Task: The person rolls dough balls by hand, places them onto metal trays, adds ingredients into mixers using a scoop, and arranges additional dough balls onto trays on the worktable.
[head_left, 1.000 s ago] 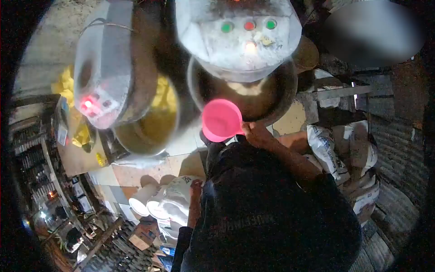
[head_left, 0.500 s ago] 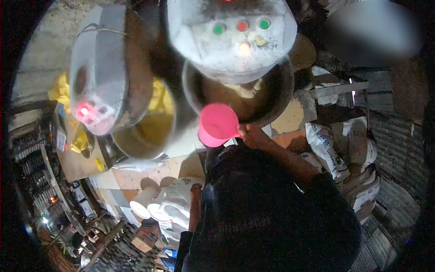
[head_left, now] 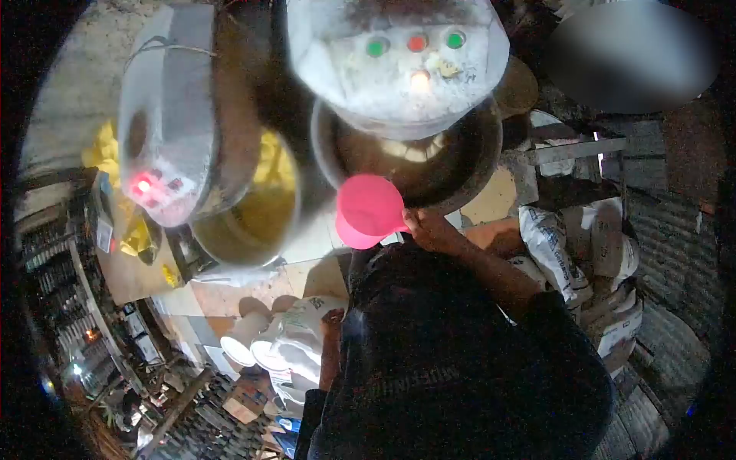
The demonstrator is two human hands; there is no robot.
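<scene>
My right hand is closed round the handle of a pink plastic dipper, held at the near rim of a large metal mixing bowl. The inside of the dipper faces up, and I cannot make out any contents. Pale dough-like material shows in the bowl, partly hidden under the white machine head with green and red buttons. My left hand hangs low at my side, beside a white sack. Its fingers are too dark and small to read.
To the left, a second machine with a red light stands over a bowl with yellow material at its back. White tubs stand on the tiled floor. Filled sacks are at the right, near a corrugated metal wall.
The pale material in the large bowl has shifted and looks different in shape. The dipper and both hands have barely moved; the view has shifted slightly.
</scene>
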